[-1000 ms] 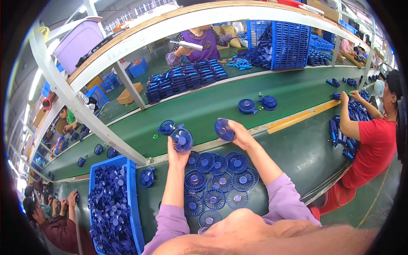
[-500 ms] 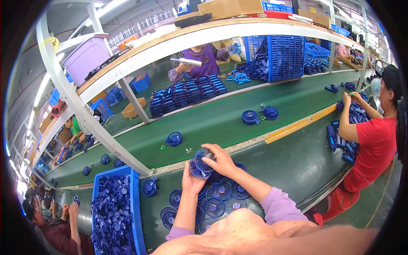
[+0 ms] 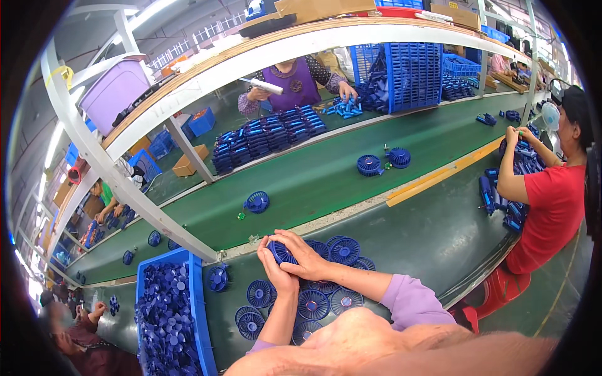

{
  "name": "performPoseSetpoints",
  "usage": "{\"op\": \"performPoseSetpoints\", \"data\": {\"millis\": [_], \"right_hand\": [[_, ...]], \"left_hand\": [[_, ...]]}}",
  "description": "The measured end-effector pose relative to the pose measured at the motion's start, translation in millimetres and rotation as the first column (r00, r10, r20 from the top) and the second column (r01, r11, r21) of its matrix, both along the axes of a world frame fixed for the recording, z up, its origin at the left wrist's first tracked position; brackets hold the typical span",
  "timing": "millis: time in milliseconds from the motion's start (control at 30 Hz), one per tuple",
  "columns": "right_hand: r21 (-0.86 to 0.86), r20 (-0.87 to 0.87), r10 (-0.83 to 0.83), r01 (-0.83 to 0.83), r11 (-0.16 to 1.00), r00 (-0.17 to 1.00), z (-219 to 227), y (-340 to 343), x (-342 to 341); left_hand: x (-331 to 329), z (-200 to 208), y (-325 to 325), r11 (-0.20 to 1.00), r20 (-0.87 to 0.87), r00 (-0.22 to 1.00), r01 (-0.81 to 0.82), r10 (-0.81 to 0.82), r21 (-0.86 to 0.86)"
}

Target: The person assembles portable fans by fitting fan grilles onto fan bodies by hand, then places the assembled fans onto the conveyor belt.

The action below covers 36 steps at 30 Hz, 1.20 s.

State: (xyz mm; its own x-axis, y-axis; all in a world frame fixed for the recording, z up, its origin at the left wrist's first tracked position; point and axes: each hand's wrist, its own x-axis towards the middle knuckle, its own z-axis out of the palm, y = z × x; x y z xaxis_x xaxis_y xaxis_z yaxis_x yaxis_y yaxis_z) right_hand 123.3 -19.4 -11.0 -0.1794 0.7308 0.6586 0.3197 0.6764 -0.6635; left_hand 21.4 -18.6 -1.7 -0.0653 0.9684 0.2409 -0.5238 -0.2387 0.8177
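Note:
Between my two palms is a round blue fan head (image 3: 281, 252), its slatted side partly showing. My left hand (image 3: 276, 271) cups it from the left and below, fingers wrapped round it. Across its right side presses my right hand (image 3: 305, 257), fingers closed over the top. Just under and beside my wrists, several round blue fan grilles (image 3: 313, 304) lie overlapping on the dark green worktop (image 3: 401, 263). Another blue fan part (image 3: 217, 277) sits to their left, by the bin. My fingers hide most of the held piece.
A blue bin (image 3: 199, 313) full of small blue parts stands at my left. Beyond the worktop runs a green conveyor (image 3: 313, 182) carrying fan heads (image 3: 257, 202). A white post (image 3: 144, 207) rises near the bin. Co-workers sit at right, left and across.
My right hand has come down from above and closed against the fan head's side. Both hands, with the fan head, have shifted slightly left. The co-worker across has reached to the blue pieces.

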Motion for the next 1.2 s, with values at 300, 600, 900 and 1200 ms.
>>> {"op": "performPoseSetpoints", "data": {"millis": [300,600,900,1200], "right_hand": [[0.058,-0.007,-0.037,0.038,0.998,0.999,11.7,-2.6,5.7],[-0.315,-0.518,0.161,-0.363,0.877,0.84,18.7,-7.9,-10.8],[-0.396,-0.668,0.138,-0.507,0.765,0.731,26.5,-13.0,-4.3],[-0.294,-0.437,0.128,-0.276,0.915,0.89,5.4,-8.7,-10.5]], "left_hand": [[-5.0,4.0,12.6,0.969,0.195,0.969,0.184,-0.151,-0.163],[5.1,3.3,-10.3,0.911,-0.355,0.873,-0.204,0.335,0.358],[0.5,8.1,4.5,0.838,-0.429,0.805,-0.144,0.409,0.527],[4.8,4.6,0.5,0.938,-0.316,0.913,-0.158,0.258,0.308]]}}
